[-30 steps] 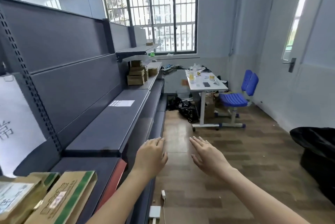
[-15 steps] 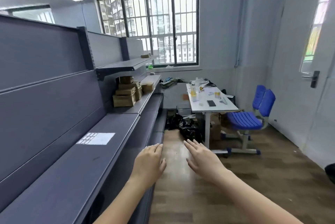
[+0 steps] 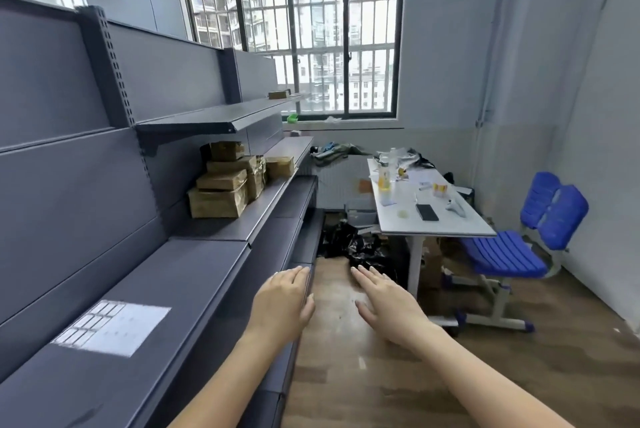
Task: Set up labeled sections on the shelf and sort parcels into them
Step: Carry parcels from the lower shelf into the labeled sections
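Both hands, left hand and right hand, are flat-fingered and hold nothing; labelling seems in hand; next, likely reach the label sheet on the shelf; parcels wait far.

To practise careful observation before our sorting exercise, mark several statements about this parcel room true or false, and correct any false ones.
1. The left hand and the right hand are both empty, with fingers straight. True.
2. The white label sheet is pinched in the left hand. False: it lies flat on the grey shelf, and neither hand is on it.
3. The brown parcels are stacked on the shelf beneath the upper shelf board. True.
4. The black phone is in the right hand. False: it lies on the white table.
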`<state>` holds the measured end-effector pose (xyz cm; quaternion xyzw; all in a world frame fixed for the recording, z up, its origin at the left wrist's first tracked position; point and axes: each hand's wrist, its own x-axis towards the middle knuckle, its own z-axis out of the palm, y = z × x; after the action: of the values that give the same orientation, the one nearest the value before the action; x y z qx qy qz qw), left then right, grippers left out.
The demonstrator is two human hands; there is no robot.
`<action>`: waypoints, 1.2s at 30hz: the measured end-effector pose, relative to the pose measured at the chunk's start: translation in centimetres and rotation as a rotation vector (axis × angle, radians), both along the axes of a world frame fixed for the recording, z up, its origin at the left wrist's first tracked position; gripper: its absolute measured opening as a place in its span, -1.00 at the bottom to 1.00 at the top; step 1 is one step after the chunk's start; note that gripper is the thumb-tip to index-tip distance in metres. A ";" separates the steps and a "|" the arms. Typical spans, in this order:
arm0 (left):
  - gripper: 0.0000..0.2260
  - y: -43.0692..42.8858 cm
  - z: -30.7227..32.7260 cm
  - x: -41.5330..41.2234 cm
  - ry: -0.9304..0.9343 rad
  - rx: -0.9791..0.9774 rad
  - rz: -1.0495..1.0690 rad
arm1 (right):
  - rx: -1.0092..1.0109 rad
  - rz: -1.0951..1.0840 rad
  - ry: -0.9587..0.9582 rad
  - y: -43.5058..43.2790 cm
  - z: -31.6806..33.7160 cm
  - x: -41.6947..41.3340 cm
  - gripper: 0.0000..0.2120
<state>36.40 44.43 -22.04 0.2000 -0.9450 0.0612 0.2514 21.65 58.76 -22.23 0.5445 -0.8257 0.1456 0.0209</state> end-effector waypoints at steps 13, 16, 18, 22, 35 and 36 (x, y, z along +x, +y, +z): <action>-0.56 -25.1 2.4 -23.7 0.031 -0.022 0.070 | -0.047 0.071 0.002 -25.7 2.6 -23.1 -0.44; -0.57 -28.8 1.9 -27.5 0.009 -0.019 0.092 | -0.033 0.094 -0.008 -30.2 1.9 -27.7 -0.43; -0.53 -31.2 1.3 -29.9 -0.014 0.001 0.126 | -0.030 0.120 -0.027 -33.3 1.3 -30.6 -0.43; -0.55 -36.6 0.3 -35.4 -0.014 0.092 0.194 | -0.029 0.185 -0.014 -39.9 0.6 -36.9 -0.44; -0.53 -52.8 1.9 -53.4 -0.019 0.231 0.453 | 0.013 0.412 0.059 -60.9 3.5 -58.2 -0.41; -0.53 -53.9 1.7 -53.9 -0.018 0.239 0.475 | 0.023 0.429 0.053 -62.3 3.3 -59.0 -0.41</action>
<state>-17.45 -9.43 -20.38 0.4440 -0.8742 0.0085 0.1963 -37.36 -3.57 -18.95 0.7117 -0.6916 0.1230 0.0050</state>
